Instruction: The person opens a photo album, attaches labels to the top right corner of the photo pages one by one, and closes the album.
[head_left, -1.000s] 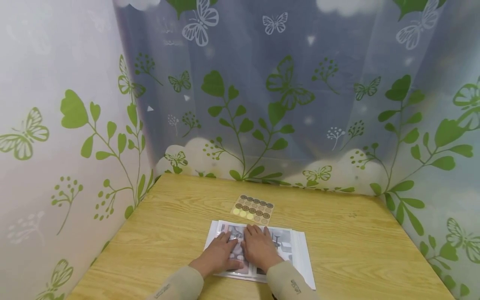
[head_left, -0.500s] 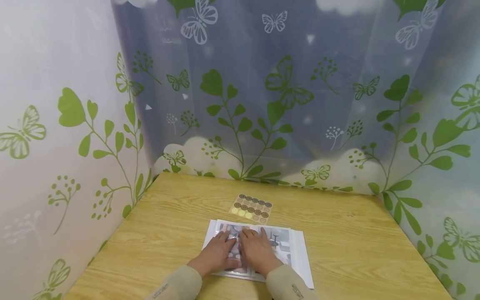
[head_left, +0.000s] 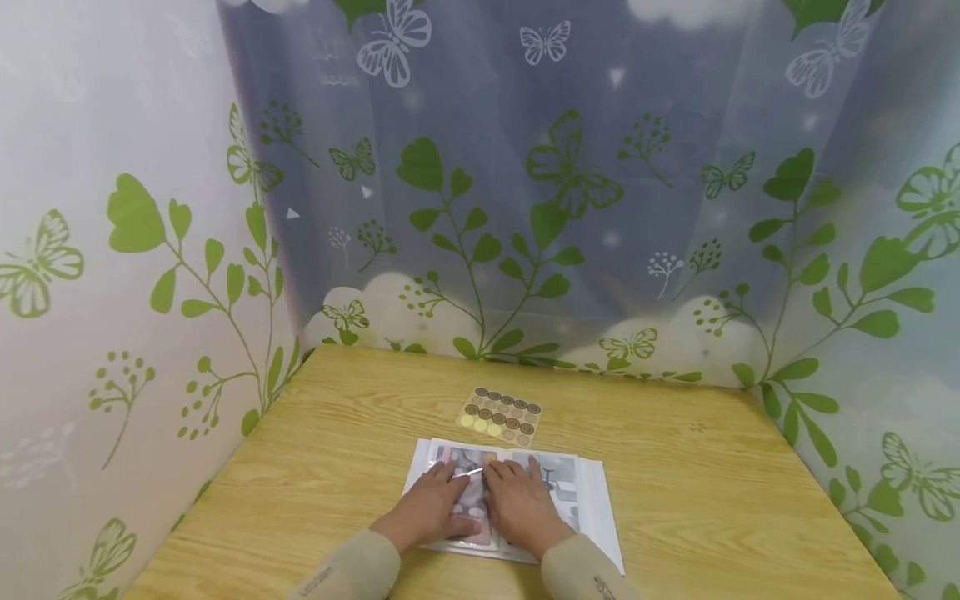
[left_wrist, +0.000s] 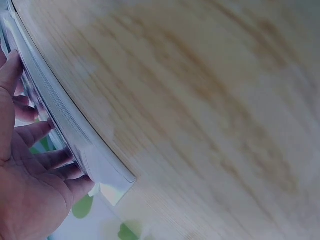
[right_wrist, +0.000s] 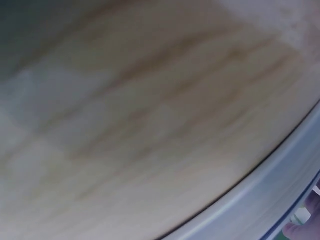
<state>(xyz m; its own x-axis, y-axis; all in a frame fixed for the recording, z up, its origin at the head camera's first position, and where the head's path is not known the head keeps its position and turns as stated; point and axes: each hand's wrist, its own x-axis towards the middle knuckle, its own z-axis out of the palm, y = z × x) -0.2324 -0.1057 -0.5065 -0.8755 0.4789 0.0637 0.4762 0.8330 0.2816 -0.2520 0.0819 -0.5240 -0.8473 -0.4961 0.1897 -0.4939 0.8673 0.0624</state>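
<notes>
The right hand (head_left: pixel 522 506) has shifted slightly right; it and the left hand (head_left: pixel 427 508) rest loose-fingered, gripping nothing, on an open white photo album with glossy pockets (head_left: pixel 594 510), near side of the yellow wood-grain table (head_left: pixel 720 500). Probably light, slick, flexible pages, best taken by outer edges.

Pale beige sleeves (head_left: pixel 367 560) — small dark markings (head_left: pixel 316 582) on each

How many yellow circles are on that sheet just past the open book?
3, side by side in the row of the sheet nearest the book: left circle at the row's end, then middle circle, then right circle. Nothing covers the sheet.
</notes>
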